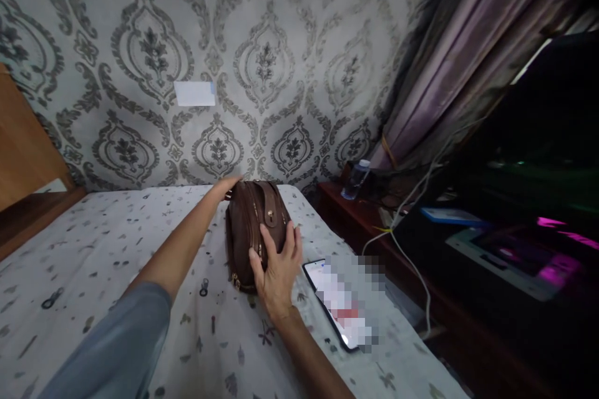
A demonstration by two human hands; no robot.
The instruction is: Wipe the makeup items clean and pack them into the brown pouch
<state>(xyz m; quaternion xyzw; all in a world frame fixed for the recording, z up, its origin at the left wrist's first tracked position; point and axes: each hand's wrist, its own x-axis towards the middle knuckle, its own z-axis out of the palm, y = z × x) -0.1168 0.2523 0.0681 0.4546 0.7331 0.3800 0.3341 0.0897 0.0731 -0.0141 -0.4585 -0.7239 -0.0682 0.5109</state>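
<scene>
A brown bag [243, 234] with zippers and a strap with a metal clasp lies on the patterned white sheet [187, 330]. At its far left end is my left hand [228, 187], touching the bag; most of its fingers are hidden behind it. My right hand [278, 271] rests against the near right side of the bag with its fingers spread. A phone [334, 305] with a lit, partly blurred screen lies on the sheet to the right of my right hand.
Beyond the sheet's right edge stands a reddish-brown table [332, 196] with a clear bottle [356, 179] on it. A white cable [423, 274] hangs along there. Purple curtains [435, 87] drape at the right, and a wooden panel [28, 143] stands at the left.
</scene>
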